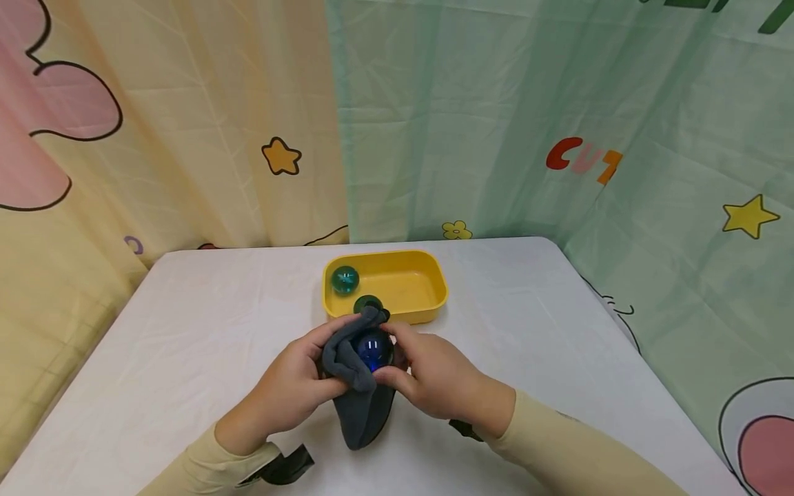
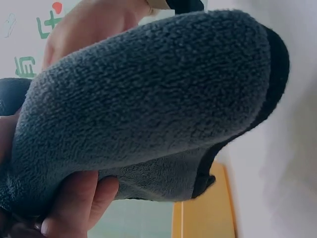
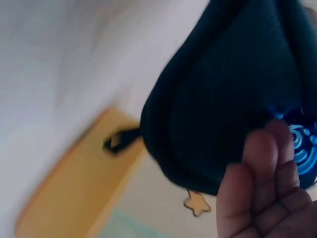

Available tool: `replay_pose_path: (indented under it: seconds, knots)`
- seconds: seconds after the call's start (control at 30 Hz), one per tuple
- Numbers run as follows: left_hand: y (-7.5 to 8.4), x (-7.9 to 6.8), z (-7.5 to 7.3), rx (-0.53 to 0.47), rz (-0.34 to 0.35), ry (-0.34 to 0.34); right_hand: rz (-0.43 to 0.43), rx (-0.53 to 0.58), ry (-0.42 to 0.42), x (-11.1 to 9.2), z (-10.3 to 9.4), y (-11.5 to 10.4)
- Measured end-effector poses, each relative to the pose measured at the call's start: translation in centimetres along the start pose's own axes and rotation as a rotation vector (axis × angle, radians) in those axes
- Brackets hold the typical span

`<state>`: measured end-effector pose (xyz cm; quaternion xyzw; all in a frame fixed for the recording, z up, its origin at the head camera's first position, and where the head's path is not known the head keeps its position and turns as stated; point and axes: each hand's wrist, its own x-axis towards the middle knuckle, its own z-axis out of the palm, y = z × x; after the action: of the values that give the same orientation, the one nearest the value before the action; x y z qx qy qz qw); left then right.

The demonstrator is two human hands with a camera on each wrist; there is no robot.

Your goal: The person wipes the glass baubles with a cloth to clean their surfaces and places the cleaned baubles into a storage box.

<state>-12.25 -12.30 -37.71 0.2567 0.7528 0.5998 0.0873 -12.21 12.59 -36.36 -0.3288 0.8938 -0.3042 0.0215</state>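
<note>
In the head view my left hand grips a folded dark grey cloth, thumb on the near side. My right hand pinches a clear blue ball between thumb and fingers, against the cloth. The cloth's lower end hangs down toward the table. Its plush grey side fills much of the left wrist view. From the right wrist, the cloth looks very dark, and fingertips touch the shiny blue ball at the right edge.
Beyond the hands stands a yellow tray on the white-covered table. One teal-green ball lies at its left end. Another green ball is partly hidden behind the cloth. Printed curtains hang behind.
</note>
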Motion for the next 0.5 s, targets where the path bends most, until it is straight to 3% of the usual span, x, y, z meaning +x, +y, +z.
replay_pose_path:
  seconds: [0.07,0.17,0.33,0.5]
  knots:
    - [0.03,-0.01,0.12,-0.002,-0.004,-0.007,0.082,0.169,-0.034,0.11,0.08,0.06]
    - [0.03,0.06,0.27,-0.004,-0.004,-0.004,0.121,0.221,-0.033,0.21,0.28,0.05]
    - [-0.08,0.18,0.18,-0.015,0.027,0.017,0.08,0.03,0.001,-0.06,0.12,-0.49]
    - [-0.15,0.13,-0.15,-0.056,0.04,0.031,-0.063,-0.236,0.015,-0.12,-0.18,-0.57]
